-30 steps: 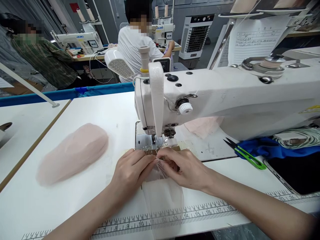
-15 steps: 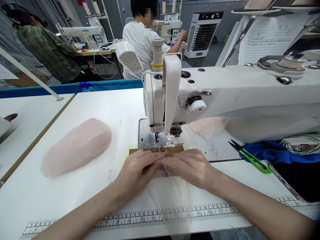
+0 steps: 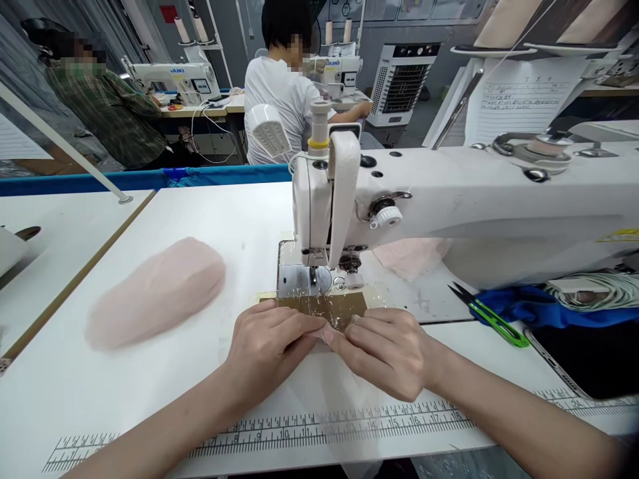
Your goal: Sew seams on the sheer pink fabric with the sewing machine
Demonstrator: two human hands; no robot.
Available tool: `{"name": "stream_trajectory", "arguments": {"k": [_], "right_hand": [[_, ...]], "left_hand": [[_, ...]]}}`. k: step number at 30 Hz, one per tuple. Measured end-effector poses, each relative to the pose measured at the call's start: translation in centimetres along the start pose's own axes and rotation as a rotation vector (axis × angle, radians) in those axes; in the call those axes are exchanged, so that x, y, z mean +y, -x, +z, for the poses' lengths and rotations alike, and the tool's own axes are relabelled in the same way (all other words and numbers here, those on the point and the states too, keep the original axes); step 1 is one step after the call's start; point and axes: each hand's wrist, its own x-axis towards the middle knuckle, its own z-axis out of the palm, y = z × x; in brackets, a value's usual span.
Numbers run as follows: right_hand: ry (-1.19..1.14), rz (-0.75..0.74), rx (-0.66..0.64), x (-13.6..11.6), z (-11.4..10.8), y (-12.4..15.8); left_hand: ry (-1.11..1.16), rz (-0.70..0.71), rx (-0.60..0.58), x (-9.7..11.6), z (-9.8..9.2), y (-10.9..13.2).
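Note:
Both my hands are just in front of the needle area of a white sewing machine (image 3: 449, 183). My left hand (image 3: 272, 346) pinches a thin, sheer pale fabric (image 3: 320, 334) between thumb and fingers. My right hand (image 3: 392, 349) is closed on the same fabric, its fingertips meeting the left ones and its other fingers curled in. Most of the fabric is hidden by the fingers, and its see-through part spreads toward the table edge. Beyond the fingertips lie a brown strip (image 3: 329, 306) and the presser foot (image 3: 313, 276).
A pale pink sheer piece (image 3: 157, 293) lies on the left; another pink piece (image 3: 412, 256) sits under the machine arm. Green thread snips (image 3: 494, 322), a blue cloth (image 3: 524, 303) and a phone (image 3: 589, 359) are at right. A printed ruler (image 3: 284, 432) runs along the front. Two people sit beyond.
My hands have drawn slightly back from the needle, uncovering more of the brown strip. My right hand has turned, with its fingers more curled. The camera view has shifted a little.

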Motion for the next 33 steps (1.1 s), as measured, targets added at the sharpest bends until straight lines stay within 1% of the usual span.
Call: {"name": "stream_trajectory", "arguments": {"k": [1, 2, 4, 5, 6, 7, 8, 9, 10, 11, 13, 15, 16, 17, 19, 21, 23, 24, 25, 27, 29, 31, 33], "right_hand": [[-0.086, 0.057, -0.032, -0.2, -0.5, -0.3], [-0.215, 0.148, -0.085, -0.4, -1.0, -0.6], [-0.557, 0.409, -0.250, -0.9, -1.9, -1.5], [-0.719, 0.546, -0.344, -1.1, -2.1, -1.9], [-0.837, 0.674, -0.426, -1.2, -2.2, -2.2], [-0.890, 0.781, -0.485, -1.3, -1.9, -2.3], [-0.876, 0.862, -0.513, -1.2, -1.4, -2.3], [-0.812, 0.920, -0.511, -1.1, -0.7, -2.1], [-0.724, 0.943, -0.499, -0.9, 0.2, -1.9], [-0.639, 0.942, -0.480, -0.6, 1.1, -1.5], [-0.500, 0.907, -0.434, -0.2, 2.6, -0.8], [-0.408, 0.870, -0.406, 0.1, 3.6, -0.3], [-0.378, 0.859, -0.403, 0.2, 3.9, -0.3], [-0.357, 0.854, -0.402, 0.2, 4.0, -0.3], [-0.336, 0.859, -0.402, 0.4, 4.0, -0.5], [-0.334, 0.873, -0.397, 0.5, 3.9, -0.7], [-0.339, 0.873, -0.385, 0.6, 4.0, -0.8], [-0.339, 0.869, -0.379, 0.7, 4.1, -0.7], [-0.333, 0.860, -0.372, 0.9, 4.2, -0.6], [-0.291, 0.820, -0.368, 1.3, 4.3, -0.2], [-0.158, 0.747, -0.378, 1.8, 4.1, 0.2], [0.056, 0.664, -0.407, 2.3, 3.6, 0.5], [0.253, 0.599, -0.409, 2.5, 2.9, 0.7]], "left_hand": [[0.051, -0.072, -0.084, 0.3, -0.6, -0.2], [0.120, -0.160, -0.207, 0.6, -1.3, -0.4], [0.296, -0.348, -0.539, 1.0, -2.5, -0.7], [0.367, -0.407, -0.665, 1.0, -2.9, -0.8], [0.391, -0.439, -0.725, 0.8, -3.0, -0.9], [0.373, -0.444, -0.729, 0.6, -2.8, -0.9], [0.312, -0.429, -0.685, 0.2, -2.4, -0.9], [0.227, -0.400, -0.617, -0.3, -1.8, -0.9], [0.138, -0.373, -0.554, -0.8, -1.2, -0.8], [0.069, -0.353, -0.508, -1.3, -0.5, -0.6], [-0.037, -0.348, -0.455, -2.0, 0.5, -0.3], [-0.129, -0.345, -0.399, -2.2, 1.0, 0.0], [-0.185, -0.320, -0.357, -2.2, 1.1, 0.2], [-0.248, -0.273, -0.310, -2.0, 1.1, 0.3], [-0.377, -0.133, -0.219, -1.5, 1.1, 0.7], [-0.490, 0.021, -0.170, -0.9, 1.2, 1.2], [-0.564, 0.134, -0.165, -0.4, 1.4, 1.7], [-0.583, 0.168, -0.174, -0.2, 1.5, 1.9], [-0.591, 0.184, -0.192, 0.0, 1.6, 2.1], [-0.593, 0.175, -0.226, 0.1, 1.7, 2.3], [-0.586, 0.152, -0.252, 0.0, 1.7, 2.3], [-0.566, 0.140, -0.261, -0.4, 1.6, 1.9], [-0.538, 0.137, -0.265, -0.9, 1.5, 1.5]]}}
